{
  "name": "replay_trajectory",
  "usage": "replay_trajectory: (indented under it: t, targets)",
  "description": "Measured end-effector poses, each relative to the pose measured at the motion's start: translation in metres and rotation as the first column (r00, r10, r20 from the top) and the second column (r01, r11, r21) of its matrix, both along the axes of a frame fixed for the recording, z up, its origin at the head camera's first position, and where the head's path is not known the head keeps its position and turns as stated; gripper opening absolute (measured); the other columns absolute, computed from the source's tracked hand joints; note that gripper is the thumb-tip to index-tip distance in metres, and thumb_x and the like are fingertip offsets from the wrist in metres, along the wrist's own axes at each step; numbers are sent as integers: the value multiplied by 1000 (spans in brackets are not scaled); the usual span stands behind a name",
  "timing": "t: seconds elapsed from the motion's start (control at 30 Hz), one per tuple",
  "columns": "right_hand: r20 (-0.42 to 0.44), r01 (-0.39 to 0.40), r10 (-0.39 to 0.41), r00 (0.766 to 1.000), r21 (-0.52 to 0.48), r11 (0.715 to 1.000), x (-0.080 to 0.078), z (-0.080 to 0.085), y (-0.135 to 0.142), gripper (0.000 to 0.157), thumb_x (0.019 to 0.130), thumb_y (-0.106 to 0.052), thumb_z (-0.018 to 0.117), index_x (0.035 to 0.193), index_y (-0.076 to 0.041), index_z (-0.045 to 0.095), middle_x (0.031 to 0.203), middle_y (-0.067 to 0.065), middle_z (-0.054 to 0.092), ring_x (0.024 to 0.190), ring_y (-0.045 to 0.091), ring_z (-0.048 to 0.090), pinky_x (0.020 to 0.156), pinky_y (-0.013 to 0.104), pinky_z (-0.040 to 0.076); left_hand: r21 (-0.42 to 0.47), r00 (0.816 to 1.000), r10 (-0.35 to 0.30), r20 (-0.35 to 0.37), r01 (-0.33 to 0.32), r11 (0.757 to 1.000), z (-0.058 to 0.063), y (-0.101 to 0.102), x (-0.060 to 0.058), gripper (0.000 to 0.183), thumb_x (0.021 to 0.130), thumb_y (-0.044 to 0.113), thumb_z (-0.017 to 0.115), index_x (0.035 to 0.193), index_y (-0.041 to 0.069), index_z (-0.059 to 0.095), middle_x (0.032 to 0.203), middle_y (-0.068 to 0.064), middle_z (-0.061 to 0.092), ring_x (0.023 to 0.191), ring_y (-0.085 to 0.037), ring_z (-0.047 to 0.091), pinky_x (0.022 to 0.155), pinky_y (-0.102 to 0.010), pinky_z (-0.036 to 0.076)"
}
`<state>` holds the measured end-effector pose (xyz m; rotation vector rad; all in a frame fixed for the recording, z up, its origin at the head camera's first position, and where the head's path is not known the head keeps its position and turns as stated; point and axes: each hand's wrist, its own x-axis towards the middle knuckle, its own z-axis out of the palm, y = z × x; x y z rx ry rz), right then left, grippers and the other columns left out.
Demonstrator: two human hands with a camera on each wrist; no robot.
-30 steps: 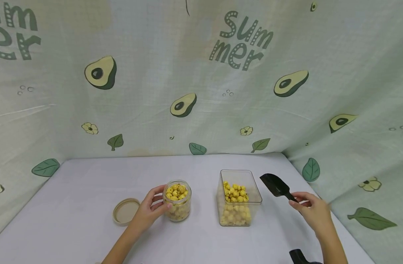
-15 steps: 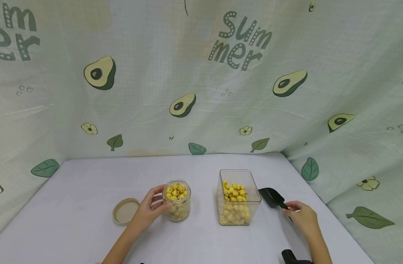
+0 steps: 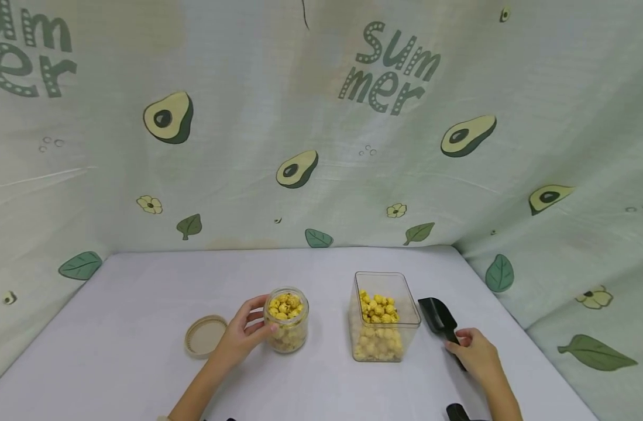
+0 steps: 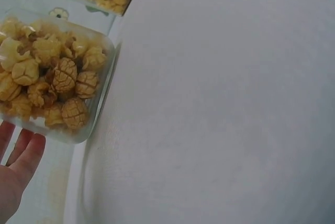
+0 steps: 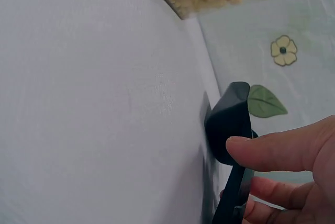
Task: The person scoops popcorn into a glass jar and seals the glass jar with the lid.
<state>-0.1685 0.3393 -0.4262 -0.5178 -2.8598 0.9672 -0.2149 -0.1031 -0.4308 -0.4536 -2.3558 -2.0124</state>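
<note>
A round glass jar point(image 3: 286, 336) full of yellow popcorn stands uncapped left of the middle of the table. My left hand point(image 3: 242, 334) holds it from the left, thumb at the near side and fingers at the far side. In the left wrist view the popcorn shows through the jar point(image 4: 52, 77) beside my fingertips. At the right, my right hand point(image 3: 476, 354) pinches the handle of a black scoop point(image 3: 437, 316). In the right wrist view the scoop point(image 5: 230, 124) lies close along the table, thumb pressed over its handle.
A clear square container point(image 3: 379, 342), partly filled with popcorn, stands between jar and scoop. A beige round lid point(image 3: 205, 336) lies left of the jar. Another black object point(image 3: 457, 412) shows at the front edge by the right forearm. A printed cloth point(image 3: 237, 128) hangs behind the white table.
My right hand has moved left and down with the scoop, bringing it from above the table to close on its surface beside the container. The left hand stays on the jar.
</note>
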Motion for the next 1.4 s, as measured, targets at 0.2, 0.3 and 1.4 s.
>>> replay_trajectory:
  t: [0.2, 0.3, 1.4]
  targets:
    - [4, -2, 2, 1000, -28, 1000, 0, 4, -1, 63, 81, -24, 66, 122, 14, 39, 98, 30, 55, 87, 37, 56, 68, 35, 46, 6, 1000, 8, 8, -8, 1000, 1, 1, 0, 58, 82, 10, 70, 133, 6, 42, 137, -12, 43, 116, -26, 46, 92, -17, 46]
    - [-64, 0, -1, 998, -13, 1000, 2, 7, -4, 62, 83, -21, 65, 125, 15, 38, 107, 36, 51, 95, 45, 53, 78, 47, 47, 9, 1000, 11, 16, -11, 1000, 1, 1, 0, 59, 82, 10, 70, 133, 7, 42, 137, -12, 42, 117, -27, 45, 93, -17, 46]
    - [-509, -604, 503, 699, -42, 796, 22, 86, -186, 59, 85, -31, 68, 137, -22, 40, 147, -3, 35, 133, 19, 39, 106, 39, 39, -6, 1000, 14, 12, -14, 1000, 0, 2, 1, 59, 82, 10, 70, 134, 8, 41, 138, -11, 41, 116, -24, 45, 93, -17, 46]
